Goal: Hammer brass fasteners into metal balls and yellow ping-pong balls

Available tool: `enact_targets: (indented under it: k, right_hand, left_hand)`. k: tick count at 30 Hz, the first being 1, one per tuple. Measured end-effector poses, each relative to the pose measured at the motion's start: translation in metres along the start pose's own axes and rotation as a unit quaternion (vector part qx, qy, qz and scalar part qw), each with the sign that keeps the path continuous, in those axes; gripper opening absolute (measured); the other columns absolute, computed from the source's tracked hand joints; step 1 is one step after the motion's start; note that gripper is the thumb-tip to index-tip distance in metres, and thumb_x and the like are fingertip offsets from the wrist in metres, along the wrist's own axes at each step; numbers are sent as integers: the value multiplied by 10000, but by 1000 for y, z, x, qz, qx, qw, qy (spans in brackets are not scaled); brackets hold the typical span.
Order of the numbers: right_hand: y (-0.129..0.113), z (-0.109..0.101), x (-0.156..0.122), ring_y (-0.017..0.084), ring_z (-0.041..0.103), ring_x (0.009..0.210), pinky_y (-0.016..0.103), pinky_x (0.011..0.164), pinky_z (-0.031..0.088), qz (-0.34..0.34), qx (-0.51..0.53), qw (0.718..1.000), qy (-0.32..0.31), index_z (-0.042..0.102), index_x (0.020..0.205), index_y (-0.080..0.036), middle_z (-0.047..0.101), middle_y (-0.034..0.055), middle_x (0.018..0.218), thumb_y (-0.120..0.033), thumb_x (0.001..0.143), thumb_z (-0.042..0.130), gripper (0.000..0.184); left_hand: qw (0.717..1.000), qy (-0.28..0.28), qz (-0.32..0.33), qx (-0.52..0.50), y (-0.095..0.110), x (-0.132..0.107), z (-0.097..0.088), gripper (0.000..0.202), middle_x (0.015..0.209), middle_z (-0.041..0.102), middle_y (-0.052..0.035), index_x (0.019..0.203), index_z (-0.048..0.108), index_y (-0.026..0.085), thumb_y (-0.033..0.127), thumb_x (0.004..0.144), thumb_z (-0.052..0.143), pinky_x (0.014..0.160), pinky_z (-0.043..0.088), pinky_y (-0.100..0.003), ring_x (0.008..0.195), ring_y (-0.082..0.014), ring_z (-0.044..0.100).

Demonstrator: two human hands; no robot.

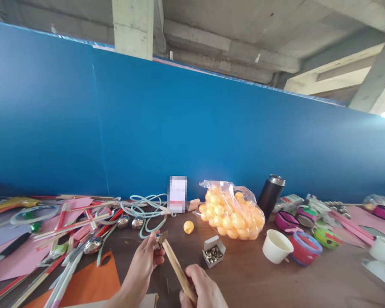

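My right hand [202, 287] is closed around the lower part of a flat, pale wooden stick [176, 264], which slants up to the left. At its upper end is a small shiny metal piece [161, 238], and my left hand [145, 259] pinches it between thumb and fingers. Whether the metal is fixed to the wood I cannot tell. Just right of the stick stands an open small white box [214, 251] full of little shiny metal pieces. Beyond my hands, a single orange-yellow ball [188, 227] lies on the brown table [244, 282].
Behind the box sits a clear bag of orange-yellow balls [232, 216] by a black bottle [271, 196]. A paper cup [277, 246] and colourful bands [306, 247] are at right. Pale blue cord [144, 203], striped sticks [60, 222] and orange sheet [93, 278] crowd the left.
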State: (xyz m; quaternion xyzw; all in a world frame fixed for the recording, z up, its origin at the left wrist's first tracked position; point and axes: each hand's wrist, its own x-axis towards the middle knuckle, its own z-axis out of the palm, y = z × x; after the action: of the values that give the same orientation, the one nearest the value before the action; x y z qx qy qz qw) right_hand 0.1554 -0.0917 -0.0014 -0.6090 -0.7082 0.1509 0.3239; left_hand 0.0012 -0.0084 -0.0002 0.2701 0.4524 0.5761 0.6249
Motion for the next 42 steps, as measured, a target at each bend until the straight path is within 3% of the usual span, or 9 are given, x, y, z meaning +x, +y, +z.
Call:
enact_targets:
  k: [5,9,17,23,28,32,37,42]
  right_hand:
    - [-4,-8,0,124,530,534,197,531,419,-13,51,998,34,483,829,-222,552,-17,677,-148,651,463,194]
    - [-8,-10,-1,126,539,540,196,530,423,-11,70,997,26,487,826,-224,555,-15,678,-170,664,460,172]
    - [-4,-7,-2,137,560,569,203,544,424,-8,10,1000,-20,473,806,-224,562,-11,690,-119,620,473,213]
    - [-6,-11,0,132,548,584,199,550,418,-22,55,998,3,468,836,-217,560,1,727,-130,638,461,216]
    - [-7,-8,0,114,507,526,189,509,395,-3,35,999,-26,459,783,-223,520,-25,666,-131,615,473,192]
    - [-7,-6,-1,112,488,519,190,511,395,-2,40,999,-14,467,804,-222,503,-31,651,-149,632,479,187]
    - [-7,-8,-1,116,493,527,193,515,390,8,34,999,-36,475,783,-216,492,-35,637,-118,597,484,210]
    - [-9,-10,1,111,471,515,191,502,378,9,42,998,-40,472,791,-212,491,-35,644,-122,600,487,212]
  left_hand:
    - [1000,8,10,13,-2,1,-1,471,616,561,4,973,580,119,444,647,677,488,431,-229,552,-119,560]
    - [1000,10,10,14,-3,1,-1,482,602,555,5,990,574,122,478,672,646,482,426,-226,542,-116,553]
    - [1000,10,5,-9,2,-2,1,409,565,537,17,843,579,128,465,634,680,455,406,-217,498,-97,509]
    - [1000,2,-7,-19,3,-3,1,337,509,486,37,639,496,165,459,658,660,429,377,-213,465,-89,485]
    - [999,-2,-14,-30,1,-1,1,339,513,491,38,741,547,147,456,660,659,405,351,-208,433,-78,457]
    - [999,-9,-11,-30,-1,0,0,350,484,476,44,630,462,180,469,656,659,408,334,-202,422,-72,448]
    - [1000,-3,-13,-15,0,-2,0,385,520,490,41,769,554,146,486,632,671,419,344,-205,439,-73,453]
    - [1000,-4,-8,-5,2,-3,1,406,516,469,53,793,553,151,506,629,662,414,321,-198,436,-69,432]
